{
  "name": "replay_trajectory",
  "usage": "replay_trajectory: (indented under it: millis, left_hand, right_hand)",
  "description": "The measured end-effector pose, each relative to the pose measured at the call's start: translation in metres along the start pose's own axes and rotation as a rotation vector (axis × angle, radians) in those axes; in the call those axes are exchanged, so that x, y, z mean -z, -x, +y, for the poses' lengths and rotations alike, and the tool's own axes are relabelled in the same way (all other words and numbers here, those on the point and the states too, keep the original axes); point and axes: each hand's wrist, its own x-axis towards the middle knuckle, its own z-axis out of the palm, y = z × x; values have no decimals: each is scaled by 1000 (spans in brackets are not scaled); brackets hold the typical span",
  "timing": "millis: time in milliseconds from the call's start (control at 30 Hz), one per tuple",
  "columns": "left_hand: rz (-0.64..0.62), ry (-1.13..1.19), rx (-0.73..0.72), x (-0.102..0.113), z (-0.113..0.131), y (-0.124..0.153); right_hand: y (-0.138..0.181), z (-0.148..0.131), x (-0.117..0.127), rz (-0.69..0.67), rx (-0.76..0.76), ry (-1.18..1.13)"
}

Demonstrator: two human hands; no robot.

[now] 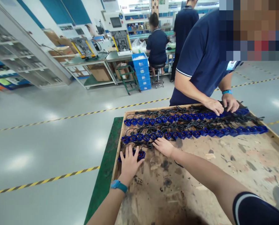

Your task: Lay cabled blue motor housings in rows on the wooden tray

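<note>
Left hand: grip open, fingers spread over the blue parts at the left edge of the wooden worktop. Right hand: fingertips at the black cables; grip closure cannot be determined.

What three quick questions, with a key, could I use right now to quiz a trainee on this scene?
1. Multiple choice: Which of the camera wearer's hands lies over the shortest row of blue parts? A) right; B) left; C) neither.
2. True or false: The right hand wears the nearest wristband.
3. Fill in: Black ____ lie between the two long rows.

Key: 1. B, the left hand. 2. False; it is on the left wrist. 3. Cables.
</note>
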Motion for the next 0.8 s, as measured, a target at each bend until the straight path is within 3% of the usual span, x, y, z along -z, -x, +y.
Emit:
replay_trajectory:
  millis: [67,200,267,367,500,667,800]
  left_hand:
    - [9,-3,24,0,2,-5]
    - [14,2,6,3,-3,-4]
    - [-2,10,-15,5,-11,-1]
    - [-51,32,-40,8,-22,1]
    - [-92,57,-2,12,-25,-4]
    - [-93,28,54,18,-12,-13]
    - [-20,-41,12,18,-12,-10]
  right_hand:
    - [2,-6,0,20,-50,0]
    - [26,-25,-6,70,-445,-44]
    - [41,-28,-10,26,-552,-77]
    - [54,-18,-12,-34,-433,-76]
    - [46,3,-5,-4,-287,-46]
    - [33,1,2,29,-364,-54]
    - [45,-38,-7,188,-492,-160]
